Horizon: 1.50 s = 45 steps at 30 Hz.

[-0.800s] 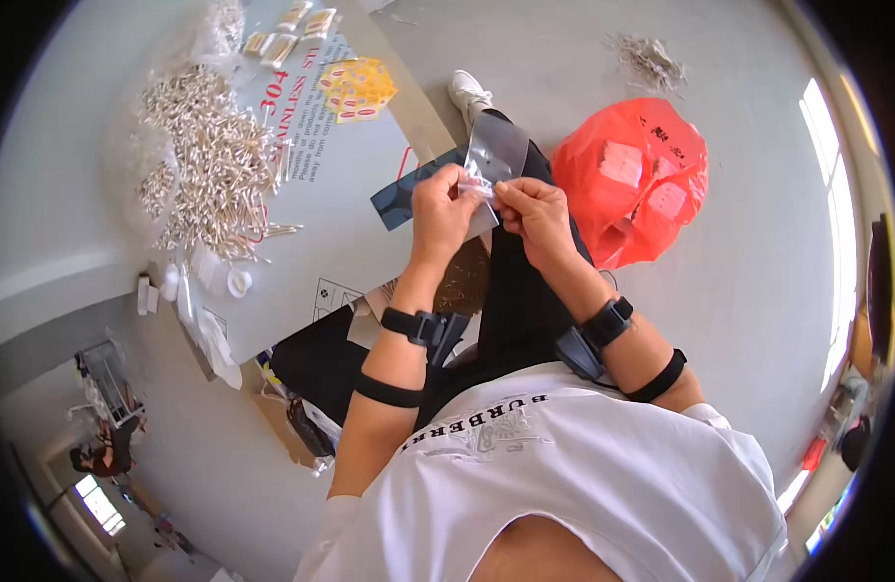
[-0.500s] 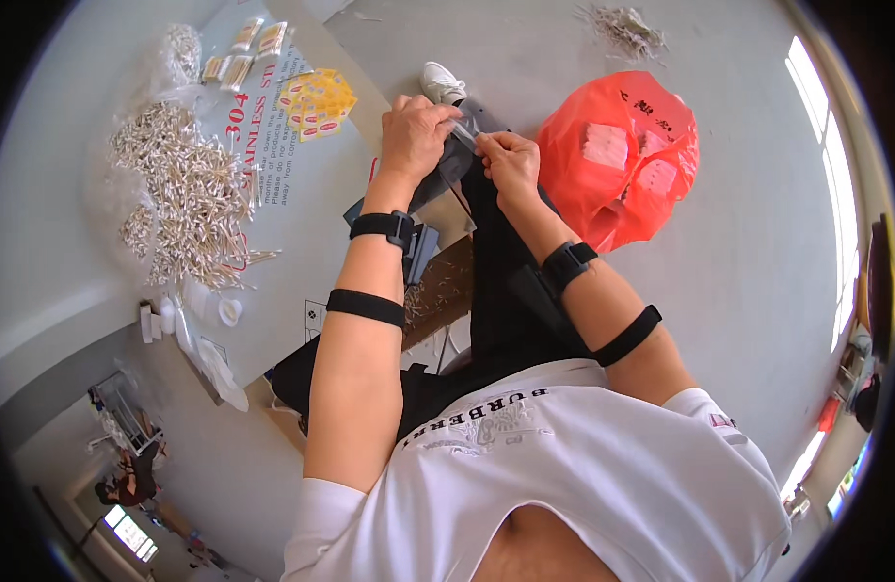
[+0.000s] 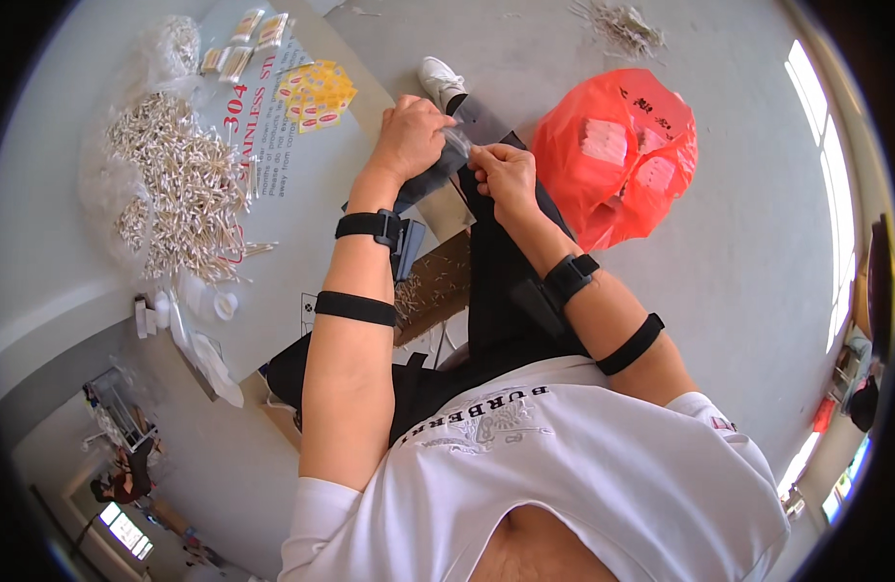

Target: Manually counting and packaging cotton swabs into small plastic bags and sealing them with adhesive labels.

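Above my dark-trousered leg, a small clear plastic bag [image 3: 456, 141] is stretched between both hands. My left hand [image 3: 409, 138] pinches its upper left end, fingers curled. On the opposite end, my right hand [image 3: 506, 177] grips it between thumb and bent forefinger. Whether anything is inside the bag is too small to tell. Left of my hands, yellow printed paper inserts [image 3: 317, 95] lie on the table, nearest my left hand. Beyond them spreads a large heap of cotton swabs [image 3: 191, 189], partly in clear plastic.
Filled swab packets [image 3: 236, 63] lie at the table's [image 3: 273, 242] far end. An open red plastic bag [image 3: 617, 218] holding pale pink packs stands on the floor at right. Below my left forearm is a brown box [image 3: 433, 291] with loose swabs. Scraps [image 3: 622, 29] lie on the far floor.
My left hand has shifted slightly left and down, and my right hand slightly left and down. Both keep hold of the clear plastic bag.
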Tool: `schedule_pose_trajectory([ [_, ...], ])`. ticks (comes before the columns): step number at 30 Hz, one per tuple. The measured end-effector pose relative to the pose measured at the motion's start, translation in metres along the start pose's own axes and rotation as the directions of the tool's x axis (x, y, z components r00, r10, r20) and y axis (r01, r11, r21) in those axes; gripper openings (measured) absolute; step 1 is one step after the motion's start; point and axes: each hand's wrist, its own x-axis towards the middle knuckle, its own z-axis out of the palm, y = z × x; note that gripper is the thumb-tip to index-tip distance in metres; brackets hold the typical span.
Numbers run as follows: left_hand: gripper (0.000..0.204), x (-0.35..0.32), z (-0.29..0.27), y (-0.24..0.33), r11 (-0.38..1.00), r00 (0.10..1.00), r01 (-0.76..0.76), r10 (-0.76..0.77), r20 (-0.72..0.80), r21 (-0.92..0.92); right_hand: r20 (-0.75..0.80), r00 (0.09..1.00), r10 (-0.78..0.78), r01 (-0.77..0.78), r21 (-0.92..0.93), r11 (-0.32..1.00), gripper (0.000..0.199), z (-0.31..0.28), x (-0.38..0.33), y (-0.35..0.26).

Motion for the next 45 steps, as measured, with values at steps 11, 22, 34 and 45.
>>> schedule_pose_trajectory([
  [11, 0.016, -0.007, -0.019, -0.005, 0.742, 0.961, 0.277, -0.205, 0.187, -0.611, 0.107, 0.994, -0.009, 0.008, 0.006, 1.0, 0.013, 0.013, -0.023, 0.002],
  [22, 0.011, -0.03, -0.024, -0.015, 0.939, 0.955, 0.276, -0.244, 0.168, -0.204, 0.135, 0.986, 0.095, -0.06, -0.243, 0.968, 0.021, 0.034, -0.033, 0.008],
  [34, 0.017, -0.125, -0.041, -0.02, 0.861, 0.675, 0.476, -0.489, -0.553, -0.181, 0.31, 0.947, 0.08, 0.092, -0.503, 0.859, 0.023, 0.01, -0.046, 0.008],
  [45, 0.038, -0.293, -0.041, -0.069, 0.6, 0.308, 0.768, -0.654, -0.691, -0.225, 0.841, 0.468, -0.272, 0.858, -0.358, 0.368, 0.013, 0.218, -0.072, 0.063],
])
